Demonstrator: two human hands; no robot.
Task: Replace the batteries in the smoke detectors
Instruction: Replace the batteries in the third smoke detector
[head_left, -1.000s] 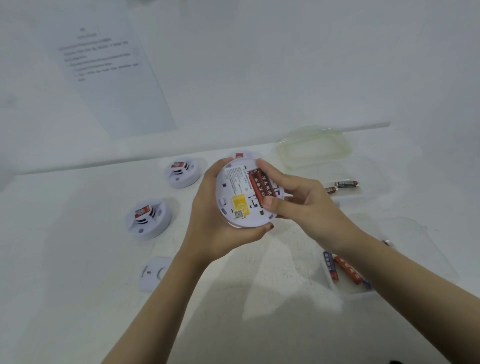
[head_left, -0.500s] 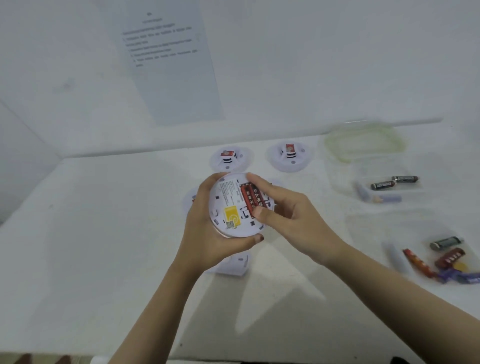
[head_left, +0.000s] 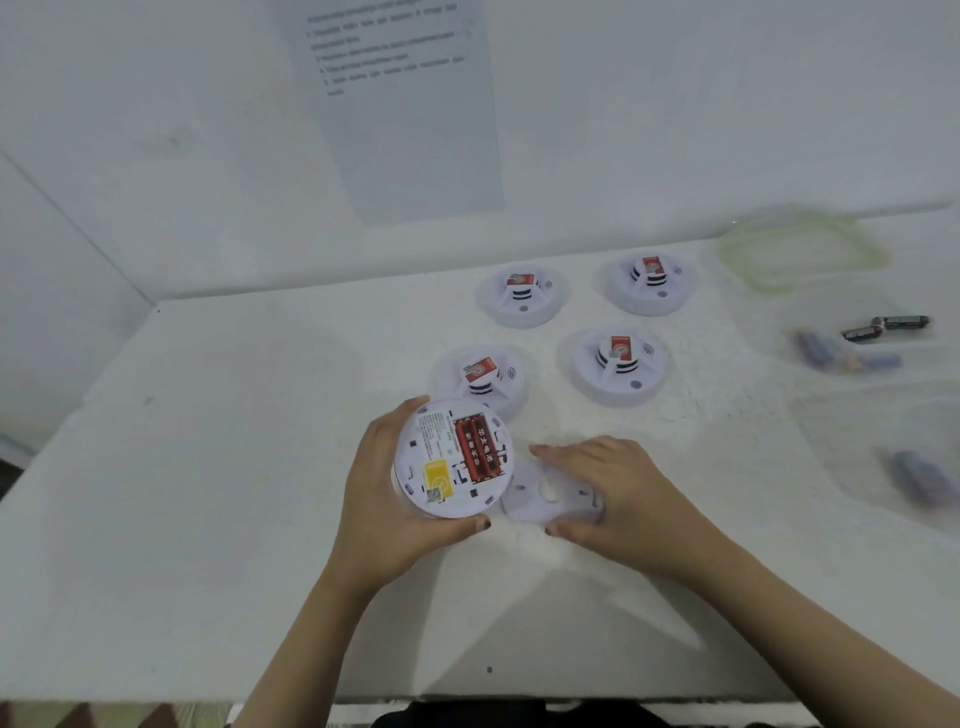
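My left hand (head_left: 382, 506) grips a round white smoke detector (head_left: 453, 460), its back turned up towards me. Two red batteries (head_left: 479, 453) lie side by side in its open bay, next to a yellow label. My right hand (head_left: 613, 491) rests on the white table over the detector's round white back cover (head_left: 545, 496), thumb and fingers around its edge. Several more detectors with red stickers stand behind: one (head_left: 480, 376) right behind the held one, another (head_left: 618, 364) to its right, two further back (head_left: 522, 296) (head_left: 649, 278).
Clear plastic containers at the right hold loose batteries (head_left: 883, 327), some blurred (head_left: 919, 478). A green-rimmed lid (head_left: 802, 252) lies at the back right. A printed sheet (head_left: 410, 109) hangs on the wall. The table's front edge (head_left: 467, 696) runs close to me.
My right hand has left the battery bay and dropped to the table onto the back cover. My view has shifted, bringing more detectors into sight.
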